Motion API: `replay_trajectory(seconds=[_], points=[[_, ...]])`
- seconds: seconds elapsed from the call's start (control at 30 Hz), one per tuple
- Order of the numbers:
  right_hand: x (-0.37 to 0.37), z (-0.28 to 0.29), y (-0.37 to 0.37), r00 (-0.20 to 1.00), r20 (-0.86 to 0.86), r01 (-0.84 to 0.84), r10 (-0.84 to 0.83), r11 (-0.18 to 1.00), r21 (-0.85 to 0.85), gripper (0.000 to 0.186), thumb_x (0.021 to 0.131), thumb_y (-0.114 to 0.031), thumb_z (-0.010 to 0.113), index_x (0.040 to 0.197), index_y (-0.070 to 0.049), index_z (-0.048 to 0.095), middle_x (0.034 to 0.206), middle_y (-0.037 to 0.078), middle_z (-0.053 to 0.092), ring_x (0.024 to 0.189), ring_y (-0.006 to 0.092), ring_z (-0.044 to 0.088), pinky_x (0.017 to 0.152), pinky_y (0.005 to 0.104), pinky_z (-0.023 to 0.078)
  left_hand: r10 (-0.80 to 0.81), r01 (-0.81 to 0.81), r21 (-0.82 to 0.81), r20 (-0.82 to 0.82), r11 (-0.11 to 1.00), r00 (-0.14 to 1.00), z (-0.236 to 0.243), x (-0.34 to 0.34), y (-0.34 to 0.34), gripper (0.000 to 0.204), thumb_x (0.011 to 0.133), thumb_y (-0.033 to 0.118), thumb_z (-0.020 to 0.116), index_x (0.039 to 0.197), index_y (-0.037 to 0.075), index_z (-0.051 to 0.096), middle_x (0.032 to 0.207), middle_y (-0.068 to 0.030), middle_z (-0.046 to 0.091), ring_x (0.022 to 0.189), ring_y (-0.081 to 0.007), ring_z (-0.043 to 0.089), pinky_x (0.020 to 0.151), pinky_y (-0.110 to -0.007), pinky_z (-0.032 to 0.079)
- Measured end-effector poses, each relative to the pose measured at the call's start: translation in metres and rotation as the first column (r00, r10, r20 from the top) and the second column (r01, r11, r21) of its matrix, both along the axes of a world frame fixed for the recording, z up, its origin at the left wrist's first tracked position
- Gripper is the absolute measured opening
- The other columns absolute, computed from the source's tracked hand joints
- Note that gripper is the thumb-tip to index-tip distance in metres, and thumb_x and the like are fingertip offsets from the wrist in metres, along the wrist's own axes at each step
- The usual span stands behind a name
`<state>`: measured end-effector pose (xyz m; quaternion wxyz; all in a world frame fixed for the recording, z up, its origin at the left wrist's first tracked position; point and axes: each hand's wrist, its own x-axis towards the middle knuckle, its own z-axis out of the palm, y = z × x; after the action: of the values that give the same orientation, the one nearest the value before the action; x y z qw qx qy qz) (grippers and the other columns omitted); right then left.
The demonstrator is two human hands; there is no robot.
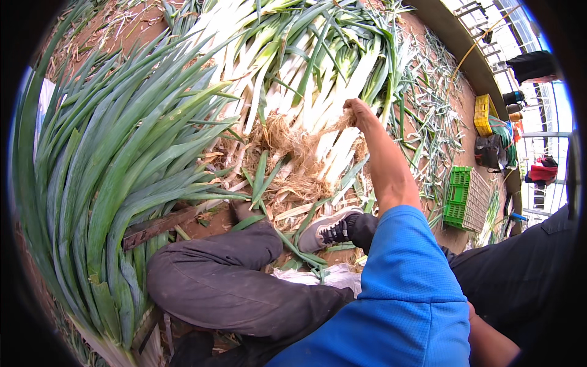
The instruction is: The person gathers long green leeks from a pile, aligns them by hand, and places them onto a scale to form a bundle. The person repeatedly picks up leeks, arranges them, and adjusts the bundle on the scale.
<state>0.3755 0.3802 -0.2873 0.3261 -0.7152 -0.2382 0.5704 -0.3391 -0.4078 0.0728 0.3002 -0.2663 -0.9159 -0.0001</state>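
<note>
My left hand (358, 113), at the end of an arm in a blue sleeve, is closed on the root end of a leek in a pile of white-stalked leeks (324, 67) with tangled pale roots (287, 177). My right forearm (492, 342) shows at the lower right; its hand is hidden behind the sleeve. Long green leek leaves (104, 183) fill the left side, lying over a weathered brown board (153, 229). My bent legs (232, 275) and a sneaker (324, 229) are below the pile, beside a white sack (324, 275).
Loose leaf trimmings (428, 104) cover the ground right of the pile. A green crate (455, 205), a yellow crate (480, 113) and dark bags (489, 150) stand along a low wall (446, 37) at the right, with clothing (541, 171) hung on a white frame behind.
</note>
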Motion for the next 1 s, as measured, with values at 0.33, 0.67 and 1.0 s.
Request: replay_trajectory(seconds=[0.33,0.67,1.0], points=[[-0.062,0.001,-0.139,0.996,-0.077,0.054,-0.038,0.973,0.226,0.026,0.081,-0.001,0.067,0.106,0.007,0.063,0.085,0.012,0.064,0.064,0.0223,0.063,0.051,0.0371,0.050,-0.084,0.085,0.004,-0.086,0.996,0.993,0.009,-0.011,-0.016,0.040,0.110,0.029,0.068,0.126,-0.008,0.073,0.119,-0.0313,0.073,0.110,-0.0474,0.069,0.101,-0.055,0.053],[-0.064,-0.025,-0.198,0.558,0.785,-0.377,0.270,0.925,-0.050,0.057,0.082,-0.022,0.075,0.128,0.009,0.062,0.113,0.029,0.070,0.105,0.0411,0.071,0.092,0.0480,0.056,-0.081,0.082,0.062,-0.027,0.995,0.996,0.007,0.008,0.006,0.041,0.110,0.027,0.068,0.121,-0.012,0.073,0.116,-0.0339,0.072,0.107,-0.0502,0.068,0.099,-0.057,0.053],[-0.188,-0.009,-0.070,0.696,0.683,-0.560,0.222,0.763,0.323,0.032,0.098,-0.016,0.060,0.114,0.007,0.076,0.103,0.034,0.076,0.099,0.0477,0.076,0.090,0.0518,0.059,-0.082,0.086,0.042,-0.088,0.995,0.993,0.005,-0.001,-0.002,0.042,0.110,0.029,0.067,0.124,-0.010,0.073,0.115,-0.0328,0.073,0.105,-0.0514,0.068,0.095,-0.057,0.054]])
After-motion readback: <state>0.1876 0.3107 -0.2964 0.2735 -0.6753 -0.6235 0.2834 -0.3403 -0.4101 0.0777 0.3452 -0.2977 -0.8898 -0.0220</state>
